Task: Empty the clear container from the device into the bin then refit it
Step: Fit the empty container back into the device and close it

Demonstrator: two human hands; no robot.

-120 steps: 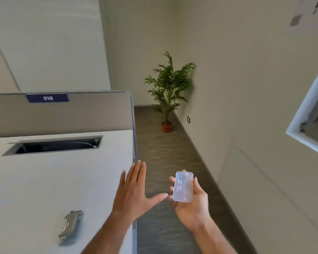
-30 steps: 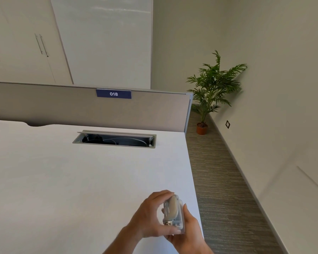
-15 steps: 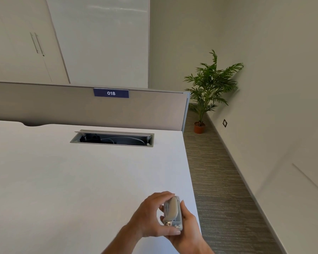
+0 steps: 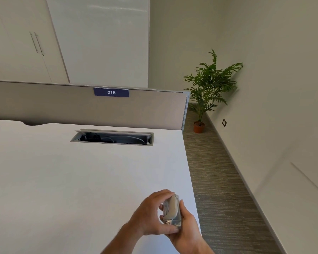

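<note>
A small grey metal device, likely a hole punch, is held on its side above the near right corner of the white desk. The clear container sits against its underside, toward my right palm. My left hand wraps the device from the left, fingers over the top and thumb below. My right hand cups the device and container from the right and underneath. No bin is in view.
A cable slot is cut into the desk near the grey partition labelled 018. Carpeted floor runs along the desk's right edge. A potted plant stands in the far corner. Cupboards stand behind.
Four seconds ago my right hand held the clear container alone and the device lay on the desk. Since one second ago both hands hold device and container together, nearly still.
</note>
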